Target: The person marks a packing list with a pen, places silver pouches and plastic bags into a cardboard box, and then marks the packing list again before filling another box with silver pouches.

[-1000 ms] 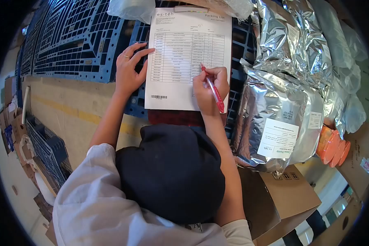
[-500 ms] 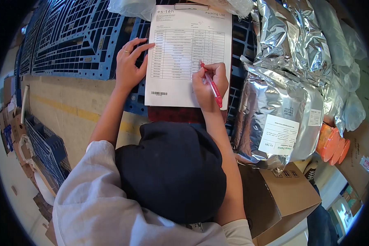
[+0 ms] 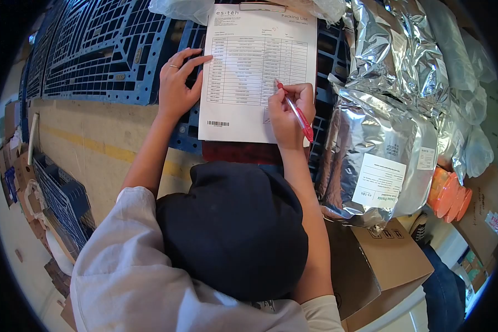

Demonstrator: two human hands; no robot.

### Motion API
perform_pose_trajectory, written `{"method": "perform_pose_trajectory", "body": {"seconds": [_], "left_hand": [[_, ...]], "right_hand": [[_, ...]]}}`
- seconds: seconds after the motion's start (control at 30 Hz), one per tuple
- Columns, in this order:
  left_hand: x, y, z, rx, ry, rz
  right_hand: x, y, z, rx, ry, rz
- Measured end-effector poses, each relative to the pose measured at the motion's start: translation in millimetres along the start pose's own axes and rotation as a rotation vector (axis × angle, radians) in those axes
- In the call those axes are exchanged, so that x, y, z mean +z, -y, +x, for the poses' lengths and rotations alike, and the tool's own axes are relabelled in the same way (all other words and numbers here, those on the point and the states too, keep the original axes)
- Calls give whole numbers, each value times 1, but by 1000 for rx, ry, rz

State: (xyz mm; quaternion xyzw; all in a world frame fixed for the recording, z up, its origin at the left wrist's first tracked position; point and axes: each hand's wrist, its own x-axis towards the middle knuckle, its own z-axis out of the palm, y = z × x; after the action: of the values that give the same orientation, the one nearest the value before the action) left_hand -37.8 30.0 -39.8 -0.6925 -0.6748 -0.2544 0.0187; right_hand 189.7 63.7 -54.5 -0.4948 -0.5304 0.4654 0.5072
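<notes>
My right hand (image 3: 292, 113) grips a red pen (image 3: 299, 114), its tip at the table printed on a white packing list (image 3: 240, 115). The list lies on a dark red clipboard (image 3: 240, 152) with a metal clip at the top. Left of the sheet, my left hand (image 3: 178, 86) rests with fingers spread, the index fingertip at the paper's edge. A ring is on one finger. Under the clipboard is a blue plastic pallet (image 3: 188, 135). A dark cap (image 3: 232, 227) covers the lower middle of the view.
Silver foil pouches (image 3: 365, 149), one with a white label, are piled at right, beside clear plastic bags (image 3: 478, 149) and an orange bundle (image 3: 448, 193). An open cardboard box (image 3: 393, 254) stands below. More blue pallets (image 3: 99, 52) lie at left; a person's leg (image 3: 444, 288) shows lower right.
The sheet and clipboard sit slightly further right and up in view. My right hand has shifted a little right with the pen. More of the leg at lower right shows.
</notes>
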Motion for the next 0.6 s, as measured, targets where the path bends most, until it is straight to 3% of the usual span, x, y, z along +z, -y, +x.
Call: {"method": "perform_pose_trajectory", "body": {"seconds": [0.6], "left_hand": [[-1,-1,-1,-9,13,1]], "right_hand": [[-4,-2,4,107,5,261]]}}
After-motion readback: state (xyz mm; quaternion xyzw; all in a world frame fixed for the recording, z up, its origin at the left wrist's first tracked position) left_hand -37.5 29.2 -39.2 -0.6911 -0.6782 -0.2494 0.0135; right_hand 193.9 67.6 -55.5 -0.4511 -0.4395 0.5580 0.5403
